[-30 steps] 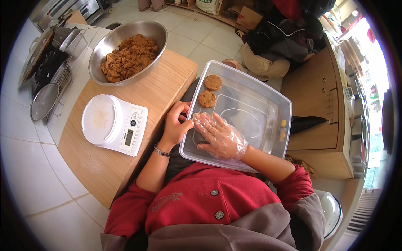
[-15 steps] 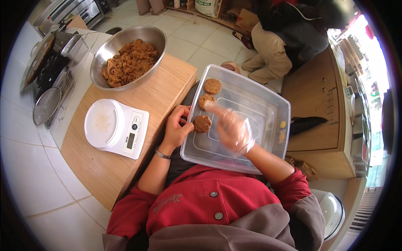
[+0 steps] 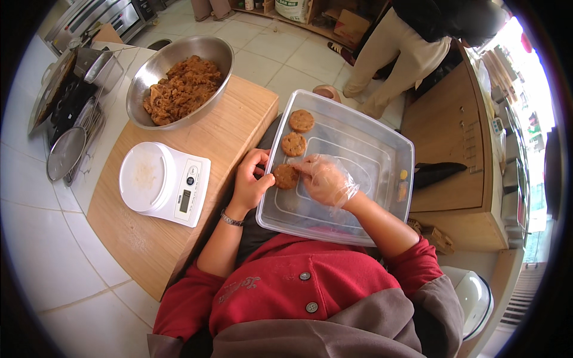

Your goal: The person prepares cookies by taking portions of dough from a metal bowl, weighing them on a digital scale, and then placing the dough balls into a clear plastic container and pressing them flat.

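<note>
The right hand (image 3: 323,179) has dropped to the third cookie (image 3: 286,176), fingertips pinching its right edge.

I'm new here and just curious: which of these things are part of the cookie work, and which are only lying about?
In use: left hand and gloved right hand at the nearest cookie; two more cookies; clear tray; bowl of dough; white scale.

Lying about: strainer; black utensils; dark object on the side counter.

brown cookies (image 3: 286,176) | clear tray (image 3: 382,149) | white scale (image 3: 162,182) | silver bowl (image 3: 206,48) | red sleeves (image 3: 179,298)
</note>
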Demonstrator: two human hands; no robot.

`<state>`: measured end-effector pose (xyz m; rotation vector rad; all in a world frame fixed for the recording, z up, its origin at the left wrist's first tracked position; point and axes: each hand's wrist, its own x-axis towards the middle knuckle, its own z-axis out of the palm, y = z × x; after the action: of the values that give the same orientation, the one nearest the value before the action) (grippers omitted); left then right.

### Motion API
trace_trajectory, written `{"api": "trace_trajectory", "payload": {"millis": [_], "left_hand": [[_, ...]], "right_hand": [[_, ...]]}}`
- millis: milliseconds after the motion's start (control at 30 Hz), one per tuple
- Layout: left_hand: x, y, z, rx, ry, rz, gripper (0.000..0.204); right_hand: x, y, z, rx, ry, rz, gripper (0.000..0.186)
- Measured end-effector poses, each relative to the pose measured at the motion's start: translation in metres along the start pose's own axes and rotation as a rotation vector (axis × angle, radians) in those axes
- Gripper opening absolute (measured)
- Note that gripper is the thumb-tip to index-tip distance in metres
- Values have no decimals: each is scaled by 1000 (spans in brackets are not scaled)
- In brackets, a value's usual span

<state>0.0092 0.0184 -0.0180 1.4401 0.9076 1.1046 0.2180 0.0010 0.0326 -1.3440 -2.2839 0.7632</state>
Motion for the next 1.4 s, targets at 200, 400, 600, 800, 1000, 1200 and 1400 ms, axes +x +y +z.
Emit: {"api": "trace_trajectory", "payload": {"millis": [200,400,600,800,1000,1200,1400], "left_hand": [[0,-2,1,-16,17,-9,24],[1,-2,3,-23,28,11,22],[0,-2,0,-25,29,-3,21],[1,-2,3,-9,20,9,24],[2,-1,2,-38,31,-31,23],[1,0,2,-31,37,-14,23],[1,-1,3,-2,35,-3,25]], "right_hand": [[3,-21,3,-108,134,-203,55],[17,-23,14,-120,20,-245,41],[12,-36,14,-226,69,-152,29],[10,-27,25,-261,165,-216,16],[10,-37,21,-314,65,-67,17],[13,-27,-5,-218,66,-346,17],[15,-16,7,-243,-195,-185,28]]}}
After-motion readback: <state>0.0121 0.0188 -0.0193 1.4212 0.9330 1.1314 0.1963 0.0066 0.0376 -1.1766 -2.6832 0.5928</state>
